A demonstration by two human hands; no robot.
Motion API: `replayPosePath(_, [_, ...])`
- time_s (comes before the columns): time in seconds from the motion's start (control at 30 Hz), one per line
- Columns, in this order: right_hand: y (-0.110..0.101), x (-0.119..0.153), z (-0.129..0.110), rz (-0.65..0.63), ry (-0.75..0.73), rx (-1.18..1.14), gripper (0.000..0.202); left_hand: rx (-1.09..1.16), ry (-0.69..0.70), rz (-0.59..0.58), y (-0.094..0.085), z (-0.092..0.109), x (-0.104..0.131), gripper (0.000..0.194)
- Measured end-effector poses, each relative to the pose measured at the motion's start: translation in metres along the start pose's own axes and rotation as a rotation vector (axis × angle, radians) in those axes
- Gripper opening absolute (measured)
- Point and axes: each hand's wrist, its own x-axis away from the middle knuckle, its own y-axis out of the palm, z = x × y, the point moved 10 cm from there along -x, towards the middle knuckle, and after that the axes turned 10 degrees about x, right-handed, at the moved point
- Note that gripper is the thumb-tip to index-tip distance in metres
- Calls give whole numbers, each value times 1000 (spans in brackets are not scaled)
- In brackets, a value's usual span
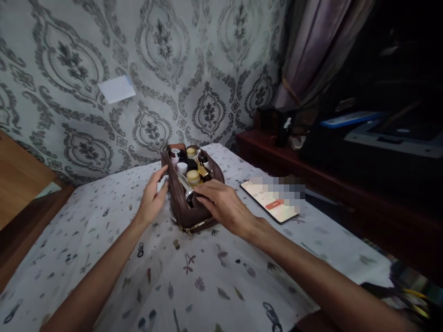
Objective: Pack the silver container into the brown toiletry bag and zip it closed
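A brown zippered bag (178,203) lies open on the patterned white sheet, packed with small jars and tubes. Among them are yellow-lidded jars (193,176), a white-lidded jar (182,168) and a silvery tube (188,191). My left hand (152,193) is at the bag's left side, its fingers closed round a small white item (162,183) whose kind is unclear. Over the bag's near right part, my right hand (224,205) reaches in with bent fingers beside the silvery tube; its fingertips are partly hidden, and whether they grip anything is unclear.
Right of the bag, a phone (273,205) with a lit screen lies on the sheet (194,286). A dark red wooden ledge (266,150) with small items runs along the right. Behind stands a patterned wall (207,69) with a white paper (116,89). Wooden furniture (24,180) is at left.
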Motion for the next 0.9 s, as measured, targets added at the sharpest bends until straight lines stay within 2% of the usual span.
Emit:
replayPosePath(0.1, [-5, 4, -5, 41, -15, -32, 21, 34, -27, -7, -1, -2, 3, 51])
replayPosePath(0.2, [-27, 9, -3, 233, -35, -123, 22, 59, -57, 57, -10, -11, 3, 52])
replayPosePath(0.27, [-45, 7, 20, 415, 51, -185, 23, 79, -85, 150, -19, -25, -1, 51])
replayPosePath(0.33, [-49, -3, 59, 520, 242, -251, 29, 127, -139, 251, -24, -47, -7, 52])
replayPosePath(0.43, [-18, -38, 115, 387, 531, -519, 51, 226, -231, 315, -16, -78, -21, 57])
replayPosePath(0.5, [17, -59, 132, 198, 678, -799, 59, 313, -239, 288, -2, -85, -30, 59])
replayPosePath(0.6, [61, -76, 110, -154, 703, -1195, 66, 362, -182, 231, 13, -80, -38, 62])
replayPosePath(0.67, [71, -78, 92, -269, 649, -1328, 65, 322, -151, 212, 18, -75, -40, 63])
replayPosePath(0.73, [72, -78, 88, -256, 615, -1336, 59, 275, -136, 199, 20, -72, -41, 63])
replayPosePath(0.9, [63, -85, 97, -144, 546, -1139, 41, 190, -172, 167, 21, -73, -41, 66])
